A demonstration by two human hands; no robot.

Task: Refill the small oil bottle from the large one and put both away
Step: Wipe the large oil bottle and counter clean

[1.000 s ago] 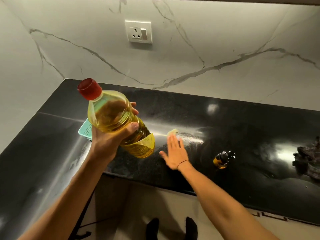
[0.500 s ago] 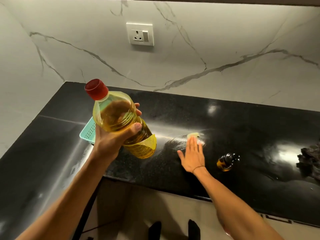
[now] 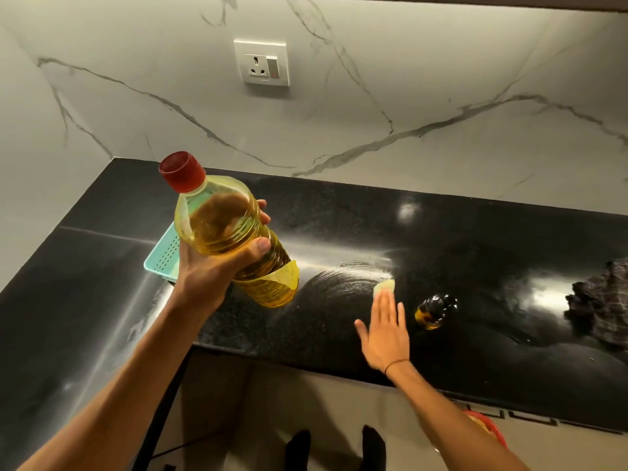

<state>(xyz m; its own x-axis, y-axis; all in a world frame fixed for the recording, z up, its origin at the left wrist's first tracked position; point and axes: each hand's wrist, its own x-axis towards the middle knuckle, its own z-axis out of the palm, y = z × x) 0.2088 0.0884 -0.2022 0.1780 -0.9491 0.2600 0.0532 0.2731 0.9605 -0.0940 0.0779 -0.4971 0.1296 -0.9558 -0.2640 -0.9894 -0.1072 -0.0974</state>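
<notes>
My left hand [image 3: 207, 277] grips the large oil bottle [image 3: 224, 229], clear plastic with yellow oil and a red cap, held tilted above the left part of the black counter [image 3: 475, 239]. My right hand [image 3: 385, 329] lies flat, fingers together, pressing a pale yellow cloth [image 3: 384, 287] onto the counter; a curved wet smear runs left of the cloth. The small oil bottle [image 3: 436, 309], dark-capped with yellow oil, stands on the counter just right of my right hand, apart from it.
A teal perforated basket [image 3: 163, 256] sits on the counter behind the large bottle. A dark crumpled cloth [image 3: 601, 304] lies at the right edge. A wall socket [image 3: 261, 62] is on the marble backsplash. My feet show below the counter's front edge.
My right hand has slid the pale cloth rightwards across the counter towards the small bottle, leaving a smear. The large bottle stays raised in my left hand.
</notes>
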